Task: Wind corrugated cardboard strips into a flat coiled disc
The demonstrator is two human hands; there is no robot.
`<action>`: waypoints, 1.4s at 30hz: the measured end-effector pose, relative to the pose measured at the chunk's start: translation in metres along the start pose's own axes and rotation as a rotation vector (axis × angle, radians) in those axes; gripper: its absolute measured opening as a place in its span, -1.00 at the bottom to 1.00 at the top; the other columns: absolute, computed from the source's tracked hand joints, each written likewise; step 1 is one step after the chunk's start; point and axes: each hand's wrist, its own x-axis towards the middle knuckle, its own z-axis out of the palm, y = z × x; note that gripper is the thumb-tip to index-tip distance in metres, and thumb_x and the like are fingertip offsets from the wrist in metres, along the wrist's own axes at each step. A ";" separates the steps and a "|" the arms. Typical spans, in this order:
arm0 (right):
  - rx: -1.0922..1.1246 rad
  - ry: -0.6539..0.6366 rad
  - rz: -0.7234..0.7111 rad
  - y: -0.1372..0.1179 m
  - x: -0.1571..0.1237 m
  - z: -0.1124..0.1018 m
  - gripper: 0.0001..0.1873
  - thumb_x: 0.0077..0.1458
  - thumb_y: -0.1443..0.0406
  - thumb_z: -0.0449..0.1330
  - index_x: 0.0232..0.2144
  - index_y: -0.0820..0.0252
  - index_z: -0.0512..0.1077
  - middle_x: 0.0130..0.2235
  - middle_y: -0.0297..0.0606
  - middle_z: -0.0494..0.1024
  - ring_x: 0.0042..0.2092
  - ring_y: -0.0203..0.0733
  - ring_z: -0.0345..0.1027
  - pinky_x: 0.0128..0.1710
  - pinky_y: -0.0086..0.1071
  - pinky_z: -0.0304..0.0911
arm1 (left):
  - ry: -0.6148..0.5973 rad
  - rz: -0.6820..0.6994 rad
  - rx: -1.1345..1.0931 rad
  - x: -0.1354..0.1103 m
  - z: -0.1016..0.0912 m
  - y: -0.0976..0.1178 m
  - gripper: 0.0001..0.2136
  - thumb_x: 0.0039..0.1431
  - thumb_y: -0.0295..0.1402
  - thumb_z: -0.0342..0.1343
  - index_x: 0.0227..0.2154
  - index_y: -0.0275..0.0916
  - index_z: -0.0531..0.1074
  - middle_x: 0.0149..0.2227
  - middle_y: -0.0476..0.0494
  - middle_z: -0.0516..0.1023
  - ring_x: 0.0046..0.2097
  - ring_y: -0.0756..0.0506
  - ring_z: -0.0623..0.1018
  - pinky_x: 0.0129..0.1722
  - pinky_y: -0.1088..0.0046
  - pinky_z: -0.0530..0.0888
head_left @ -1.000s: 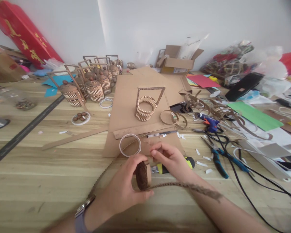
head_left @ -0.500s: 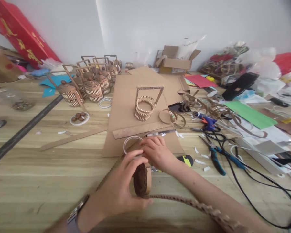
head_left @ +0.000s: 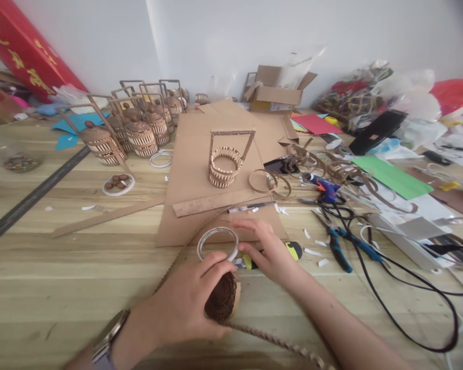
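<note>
My left hand (head_left: 189, 293) is closed round a coil of brown corrugated cardboard strip (head_left: 220, 300), thumb below and fingers on top. The strip's loose end (head_left: 278, 340) trails from the coil toward the lower right. Just beyond the coil lies a white ring (head_left: 218, 229), which looks like a tape roll. At its right edge, my right hand (head_left: 268, 252) has its fingers apart; whether the thumb touches the ring, I cannot tell. A yellow-green and black box cutter (head_left: 294, 251) is partly hidden behind the right hand.
A small slatted basket with a tall handle (head_left: 223, 177) stands on a cardboard sheet (head_left: 189, 154). Several lidded baskets (head_left: 139, 137) stand at the back left. To the right lie a glue gun (head_left: 326, 189), blue-handled pliers (head_left: 338, 252), black cables and curled strips.
My right hand has drawn back to the right, off the ring and coil, and its fingers have spread. The ring now shows almost whole. My left hand keeps hold of the coil.
</note>
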 end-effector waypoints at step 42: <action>-0.469 0.250 -0.231 -0.020 -0.003 -0.002 -0.85 0.25 0.44 0.15 -0.24 0.16 0.50 -0.31 -0.25 0.54 -0.27 -0.18 0.32 -0.26 -0.28 0.10 | 0.129 0.077 0.396 0.001 0.010 -0.006 -0.29 -0.12 -0.40 0.40 0.13 -0.27 0.26 0.18 -0.46 0.43 -0.06 -0.37 0.62 -0.12 0.06 0.62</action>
